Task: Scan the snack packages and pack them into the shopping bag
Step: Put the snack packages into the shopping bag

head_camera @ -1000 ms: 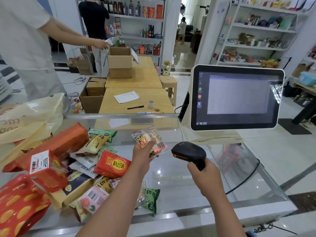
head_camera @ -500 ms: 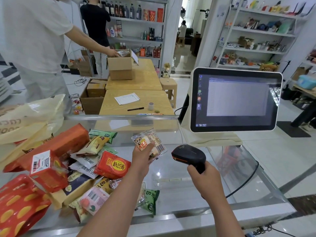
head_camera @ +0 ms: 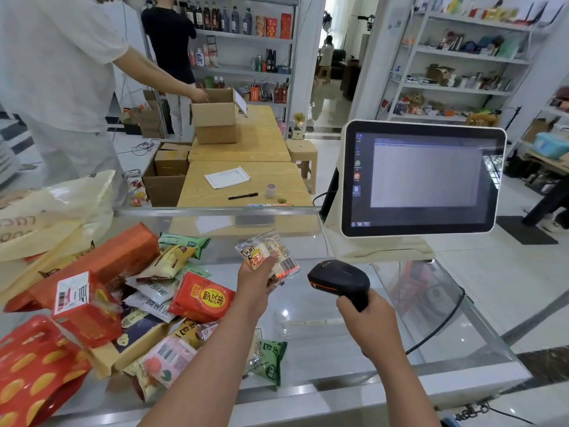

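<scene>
Left hand (head_camera: 254,280): it is holding up a small clear snack pack (head_camera: 268,257), with the thumb and fingers curling around its lower part.
Snack pack: it is sitting in the air over the glass counter (head_camera: 323,328), just to the left of the scanner (head_camera: 338,280). Its barcode end is facing the scanner, and a red light is glowing on it.
Right hand (head_camera: 365,315): its fingers are wrapping tight around the scanner's handle.
Scanner: it is black with an orange stripe, and its nose is pointing left at the snack pack. A black cord (head_camera: 440,328) is trailing off to its right.
Snack pile (head_camera: 129,303): many red, green and yellow packs are lying on the counter, left of the scanner.
Shopping bag (head_camera: 52,217): it is pale and crinkly, lying at the far left of the counter, behind the pile.
Screen (head_camera: 423,177): it is standing behind the scanner, showing a grey window.
Person in white (head_camera: 58,75): this person is standing far behind the pile, reaching into a cardboard box (head_camera: 214,118).
</scene>
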Available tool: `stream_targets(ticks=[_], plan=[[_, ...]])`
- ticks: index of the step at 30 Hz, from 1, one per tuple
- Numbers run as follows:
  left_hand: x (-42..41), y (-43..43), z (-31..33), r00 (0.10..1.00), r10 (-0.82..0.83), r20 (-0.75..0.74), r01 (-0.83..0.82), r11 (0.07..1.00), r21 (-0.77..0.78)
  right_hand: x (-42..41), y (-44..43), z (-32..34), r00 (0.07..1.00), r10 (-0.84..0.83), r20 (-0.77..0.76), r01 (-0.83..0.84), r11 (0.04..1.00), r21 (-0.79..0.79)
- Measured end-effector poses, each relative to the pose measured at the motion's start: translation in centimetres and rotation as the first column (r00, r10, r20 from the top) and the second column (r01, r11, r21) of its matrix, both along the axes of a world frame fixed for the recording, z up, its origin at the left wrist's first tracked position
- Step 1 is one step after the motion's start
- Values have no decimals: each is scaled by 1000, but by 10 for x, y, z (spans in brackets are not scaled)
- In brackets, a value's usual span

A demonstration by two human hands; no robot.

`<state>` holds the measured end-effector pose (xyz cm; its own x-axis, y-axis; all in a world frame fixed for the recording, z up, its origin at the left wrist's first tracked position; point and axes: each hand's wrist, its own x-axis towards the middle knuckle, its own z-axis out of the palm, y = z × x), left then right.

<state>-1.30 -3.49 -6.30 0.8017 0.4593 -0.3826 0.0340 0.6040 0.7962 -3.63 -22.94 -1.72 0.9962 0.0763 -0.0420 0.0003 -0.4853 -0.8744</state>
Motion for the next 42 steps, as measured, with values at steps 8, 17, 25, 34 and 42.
stream_targets(ticks=[8,17,25,34,42], plan=[[0,2,-3,1000,-17,13,17,1000,7,-1,1,0,999,4,-37,-2,999,49],[1,2,-11,999,-44,9,44,999,30,-2,5,3,997,43,-58,-40,998,56],[0,3,-9,999,-52,5,52,998,33,1,5,2,997,44,-70,-40,998,58],[2,2,-3,998,-67,19,66,997,33,1,4,0,997,47,-56,-43,997,62],[-2,5,-8,997,-74,2,74,996,55,1,11,-8,994,110,-18,-110,994,-22]])
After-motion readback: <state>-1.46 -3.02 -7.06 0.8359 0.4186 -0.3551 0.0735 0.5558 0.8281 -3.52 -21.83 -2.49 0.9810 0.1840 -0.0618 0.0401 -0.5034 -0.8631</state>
